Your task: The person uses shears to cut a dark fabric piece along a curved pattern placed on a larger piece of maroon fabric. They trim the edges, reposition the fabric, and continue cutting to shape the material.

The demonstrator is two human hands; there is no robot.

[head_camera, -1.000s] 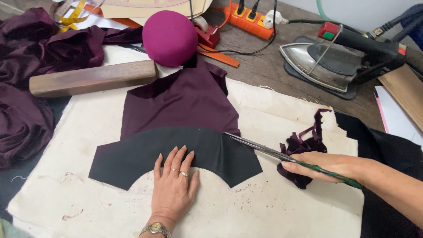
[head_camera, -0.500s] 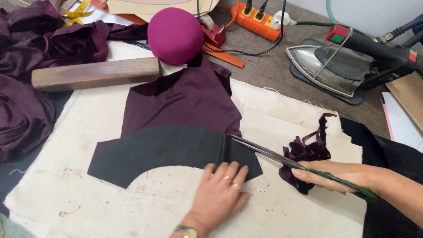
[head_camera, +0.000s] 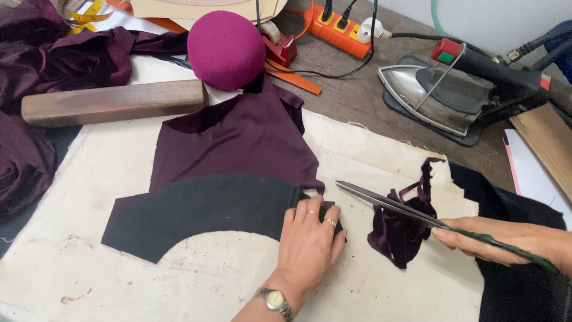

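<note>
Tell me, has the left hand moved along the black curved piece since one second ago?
Yes. The left hand has slid rightward along the black curved piece, from its middle to its right end, toward the scissors held in the right hand.

— The purple cloth [head_camera: 238, 143]?
— Satin-like, a soft sheen. The black piece [head_camera: 196, 211] over it is matt, felt-like.
— And the scissors [head_camera: 387, 206]?
— Bare metal blades, dull shine. The block [head_camera: 113, 102] is smooth wood; the iron [head_camera: 429, 98] has a glossy metal sole.

No packages, signs or screens. One small green square label on the iron's [head_camera: 465, 89] red handle end [head_camera: 445, 55], far right of surface.
</note>
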